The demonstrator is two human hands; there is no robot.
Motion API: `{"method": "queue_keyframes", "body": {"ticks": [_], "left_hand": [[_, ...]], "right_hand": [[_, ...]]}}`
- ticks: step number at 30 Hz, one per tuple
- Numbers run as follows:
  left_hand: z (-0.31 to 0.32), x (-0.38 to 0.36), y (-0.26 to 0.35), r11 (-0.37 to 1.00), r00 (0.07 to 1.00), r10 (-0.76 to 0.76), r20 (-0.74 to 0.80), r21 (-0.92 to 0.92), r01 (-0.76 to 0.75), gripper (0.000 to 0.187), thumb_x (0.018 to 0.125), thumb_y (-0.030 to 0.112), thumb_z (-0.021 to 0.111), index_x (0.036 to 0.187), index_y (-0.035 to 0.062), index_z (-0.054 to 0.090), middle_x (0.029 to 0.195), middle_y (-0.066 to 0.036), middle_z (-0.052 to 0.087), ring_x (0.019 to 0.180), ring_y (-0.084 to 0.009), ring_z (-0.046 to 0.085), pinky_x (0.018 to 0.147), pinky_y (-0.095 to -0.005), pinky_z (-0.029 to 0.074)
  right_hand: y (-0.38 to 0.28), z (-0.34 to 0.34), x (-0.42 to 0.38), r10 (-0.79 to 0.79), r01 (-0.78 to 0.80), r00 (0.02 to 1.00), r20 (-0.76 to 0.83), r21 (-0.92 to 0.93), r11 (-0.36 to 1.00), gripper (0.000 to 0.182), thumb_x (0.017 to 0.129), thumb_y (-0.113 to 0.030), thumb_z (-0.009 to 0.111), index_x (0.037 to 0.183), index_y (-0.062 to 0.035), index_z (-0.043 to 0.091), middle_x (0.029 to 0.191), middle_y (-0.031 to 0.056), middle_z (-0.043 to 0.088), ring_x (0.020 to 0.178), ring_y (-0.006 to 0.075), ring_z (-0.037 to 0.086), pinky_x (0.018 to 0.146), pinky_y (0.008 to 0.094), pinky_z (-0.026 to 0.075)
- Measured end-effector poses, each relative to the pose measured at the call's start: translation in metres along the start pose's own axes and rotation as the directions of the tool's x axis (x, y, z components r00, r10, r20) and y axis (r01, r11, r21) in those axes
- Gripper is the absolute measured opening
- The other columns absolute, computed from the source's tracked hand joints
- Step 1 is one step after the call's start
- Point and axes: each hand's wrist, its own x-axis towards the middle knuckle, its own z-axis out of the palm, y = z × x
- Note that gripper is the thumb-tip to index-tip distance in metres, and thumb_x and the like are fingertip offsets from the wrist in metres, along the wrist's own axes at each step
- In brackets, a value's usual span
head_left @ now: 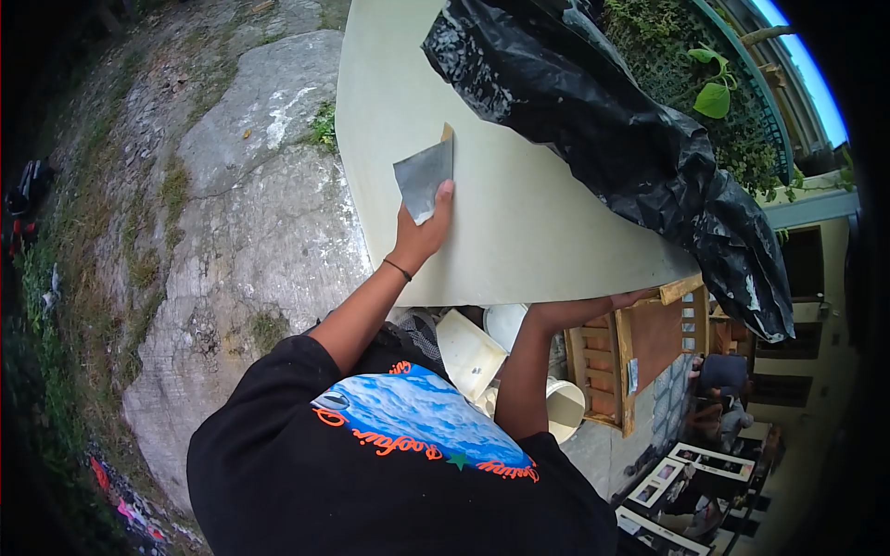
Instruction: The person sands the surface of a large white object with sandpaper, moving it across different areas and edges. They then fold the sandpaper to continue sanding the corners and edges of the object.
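My left hand [422,233] grips a thin grey sheet [425,181] with a tan piece showing at its top corner, against a large pale, smooth panel [519,222]. The thumb presses on the sheet's face. My right hand [632,297] is at the panel's lower edge, close to a wooden strip [681,288]; its fingers are mostly hidden. Crumpled black plastic [612,139] with whitish smears lies over the panel's upper right side.
Cracked concrete [250,213] with weeds spreads on the left. Below the panel are a cream container [468,352], a bucket [565,408] and wooden furniture [649,347]. Green plants [714,102] are at upper right. A person [732,422] is in the right background, near framed items [654,486].
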Motion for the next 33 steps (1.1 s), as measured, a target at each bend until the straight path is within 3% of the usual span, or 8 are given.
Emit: {"method": "queue_keyframes", "body": {"ticks": [3,9,11,13,19,23,27,33], "left_hand": [[-0.006,0.018,0.001,0.994,0.994,-0.108,-0.018,0.034,0.108,0.037,0.092,0.033,0.055,0.106,-0.0019,0.057,0.096,-0.013,0.063,0.09,-0.0194,0.061,0.079,-0.031,0.046],[0.005,-0.016,0.011,0.971,0.97,0.239,-0.032,-0.018,-0.24,0.038,0.091,0.029,0.057,0.111,-0.0031,0.055,0.104,-0.013,0.061,0.098,-0.0206,0.058,0.085,-0.0322,0.044],[0.001,0.009,0.003,0.995,0.996,-0.09,-0.016,-0.045,0.09,0.038,0.091,0.031,0.057,0.109,-0.0028,0.056,0.101,-0.013,0.062,0.096,-0.0198,0.059,0.083,-0.032,0.045],[-0.001,0.019,0.007,0.996,0.995,-0.086,-0.043,-0.039,0.084,0.038,0.091,0.032,0.057,0.106,-0.0026,0.057,0.097,-0.011,0.063,0.092,-0.0189,0.06,0.08,-0.0315,0.046],[0.01,-0.017,0.011,0.961,0.956,0.275,-0.099,0.043,-0.272,0.039,0.091,0.029,0.057,0.112,-0.0039,0.054,0.105,-0.013,0.06,0.099,-0.0213,0.058,0.086,-0.0318,0.045],[0.002,0.013,0.008,0.992,0.993,-0.096,-0.062,-0.094,0.09,0.041,0.091,0.035,0.056,0.105,-0.0031,0.057,0.094,-0.01,0.063,0.09,-0.0195,0.06,0.079,-0.0317,0.047],[0.016,-0.017,0.023,0.96,0.942,0.28,-0.184,0.046,-0.276,0.041,0.091,0.035,0.056,0.107,-0.0037,0.055,0.094,-0.011,0.06,0.088,-0.0212,0.058,0.079,-0.0334,0.047],[0.003,0.015,0.005,0.997,0.994,-0.053,-0.093,-0.066,0.047,0.045,0.091,0.038,0.056,0.106,-0.0039,0.056,0.098,-0.012,0.061,0.09,-0.022,0.059,0.08,-0.0338,0.046]], "right_hand": [[-0.011,0.001,0.002,-0.072,0.072,0.997,-0.003,0.121,0.99,0.093,0.085,-0.053,0.054,0.143,0.0002,0.004,0.144,0.0242,0.019,0.131,0.0326,0.031,0.106,0.041,0.028],[0.005,0.003,-0.001,0.014,-0.013,0.999,0.036,-0.034,0.999,0.093,0.083,-0.049,0.058,0.143,-0.0001,0.006,0.141,0.0232,0.023,0.129,0.0316,0.033,0.105,0.0407,0.029],[0.002,0.001,0.0,-0.054,0.055,0.998,0.026,-0.071,0.996,0.091,0.085,-0.046,0.058,0.143,0.0001,0.006,0.141,0.0241,0.023,0.129,0.0321,0.034,0.104,0.0411,0.03],[0.006,0.001,-0.001,-0.092,0.094,0.995,0.024,-0.102,0.99,0.09,0.085,-0.046,0.058,0.143,0.0001,0.005,0.14,0.0242,0.023,0.129,0.0323,0.034,0.105,0.0411,0.03],[0.012,0.003,-0.001,-0.112,0.118,0.993,0.04,-0.245,0.962,0.091,0.085,-0.045,0.059,0.142,-0.0001,0.006,0.14,0.0235,0.023,0.129,0.032,0.034,0.106,0.0405,0.029],[0.007,0.004,-0.003,0.021,-0.021,1.0,0.011,-0.012,1.0,0.094,0.083,-0.047,0.06,0.142,0.0009,0.005,0.141,0.0249,0.022,0.13,0.0334,0.032,0.107,0.0407,0.028],[-0.001,0.002,0.003,-0.165,0.164,0.986,-0.007,-0.093,0.982,0.092,0.084,-0.053,0.054,0.142,0.0004,0.007,0.141,0.0234,0.023,0.13,0.0333,0.032,0.105,0.0418,0.028],[-0.017,0.0,0.002,0.075,-0.077,0.997,0.022,0.124,0.989,0.085,0.089,-0.049,0.049,0.143,0.0001,0.005,0.143,0.0239,0.021,0.13,0.0337,0.031,0.105,0.0427,0.027]]}}
